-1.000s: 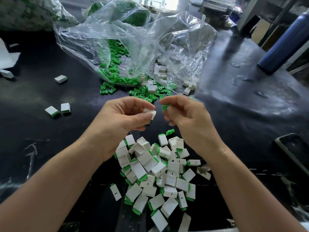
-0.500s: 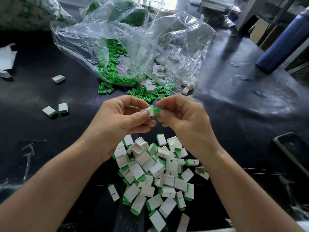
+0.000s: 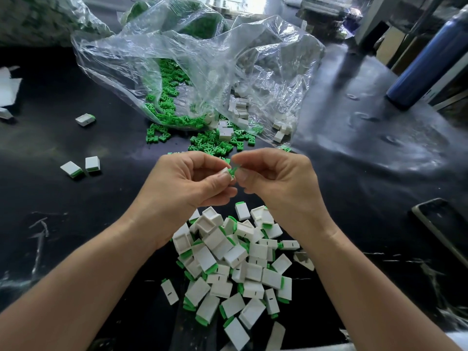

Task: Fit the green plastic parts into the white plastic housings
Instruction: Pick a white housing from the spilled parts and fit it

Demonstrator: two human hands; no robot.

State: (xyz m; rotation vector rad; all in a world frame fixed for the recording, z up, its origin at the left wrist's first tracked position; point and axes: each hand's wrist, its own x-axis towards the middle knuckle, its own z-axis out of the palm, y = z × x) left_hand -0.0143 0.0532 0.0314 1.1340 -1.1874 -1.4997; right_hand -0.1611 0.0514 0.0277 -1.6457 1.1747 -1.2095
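My left hand (image 3: 184, 183) pinches a small white housing (image 3: 225, 171) between thumb and fingers at mid-table. My right hand (image 3: 276, 178) pinches a green part (image 3: 233, 170) whose end touches the housing's open side. Below my hands lies a heap of white housings with green parts in them (image 3: 235, 264). Loose green parts (image 3: 210, 143) spill from a clear plastic bag (image 3: 192, 69) behind my hands. More bare white housings (image 3: 240, 110) sit inside the bag's right half.
Three fitted housings lie apart on the black table at the left (image 3: 92, 163), (image 3: 72, 170), (image 3: 85, 119). A dark phone (image 3: 442, 224) lies at the right edge. A blue bottle (image 3: 428, 62) stands at the back right. White scraps (image 3: 7, 89) lie at the far left.
A second ago my hands held the housing and the green part a little apart. They have come together, and the green part now meets the housing's opening.
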